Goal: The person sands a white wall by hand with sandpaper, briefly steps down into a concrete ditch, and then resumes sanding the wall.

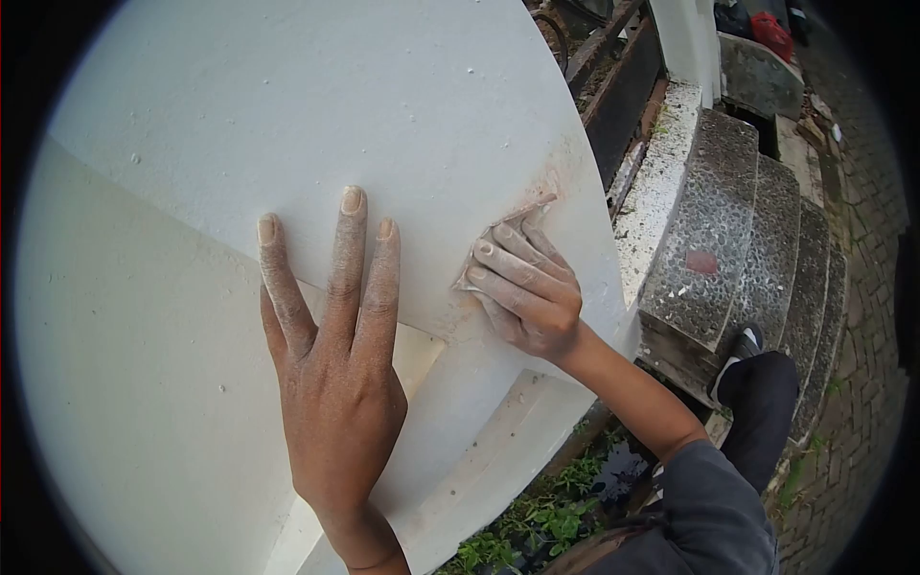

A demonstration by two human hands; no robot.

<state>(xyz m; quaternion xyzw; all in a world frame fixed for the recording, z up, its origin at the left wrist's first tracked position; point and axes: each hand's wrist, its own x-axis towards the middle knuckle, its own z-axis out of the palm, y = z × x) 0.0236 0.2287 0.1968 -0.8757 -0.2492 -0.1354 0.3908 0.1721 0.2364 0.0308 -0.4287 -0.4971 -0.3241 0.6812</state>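
A white painted wall (316, 105) fills the left and middle of the head view, with small bumps and specks on its surface. My left hand (340, 374) is open on it, fingers stretched out and dusted with white powder. To its right, my right hand (532, 297) presses a folded piece of sandpaper (525, 209) against the wall near its right edge. Its dusty fingers are closed over the sheet, whose worn upper edge shows. A brownish, scuffed patch (554, 172) lies just above the sandpaper. My right palm is hidden.
Rough stone steps (738, 230) curve down at the right, with a small reddish square (701, 262) lying on one. My shoe (746, 345) is beside them. Green plants (537, 517) grow below the wall. A dark metal gate (623, 86) and a red bag (771, 35) are farther back.
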